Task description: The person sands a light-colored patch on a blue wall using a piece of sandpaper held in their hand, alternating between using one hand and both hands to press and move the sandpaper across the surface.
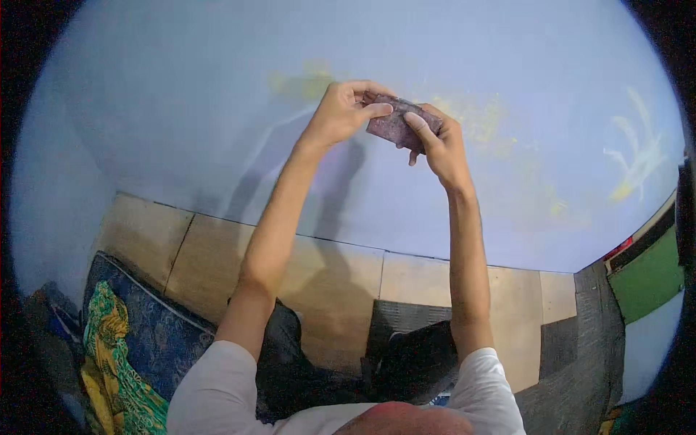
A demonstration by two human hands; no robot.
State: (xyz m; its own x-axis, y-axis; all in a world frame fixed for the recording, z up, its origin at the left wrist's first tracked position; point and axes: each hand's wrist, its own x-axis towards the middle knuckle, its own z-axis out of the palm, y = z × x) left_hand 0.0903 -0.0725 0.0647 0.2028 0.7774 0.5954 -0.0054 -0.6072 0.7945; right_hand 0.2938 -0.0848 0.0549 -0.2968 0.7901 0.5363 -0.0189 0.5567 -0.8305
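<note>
Both my arms are raised toward the wall, and between my hands is a small folded piece of sandpaper (389, 129), dark reddish-brown, speckled and worn-looking. My left hand (346, 110) pinches its upper left part, the thumb lying on the front face and the fingers behind. On the right end, my right hand (439, 141) grips it the same way, thumb pressed on the front and fingertips showing below the lower edge. The sheet is tilted, its right side lower. Its back face is hidden.
A pale blue wall (406, 210) fills the view ahead, with yellow patches (478, 119) and whitish streaks (638, 148). Below are tan floor panels (413, 279) and dark grey matting (580, 355). A dark blue patterned mattress (152, 319) with green-yellow cloth (119, 362) lies left; a green panel (649, 279) stands right.
</note>
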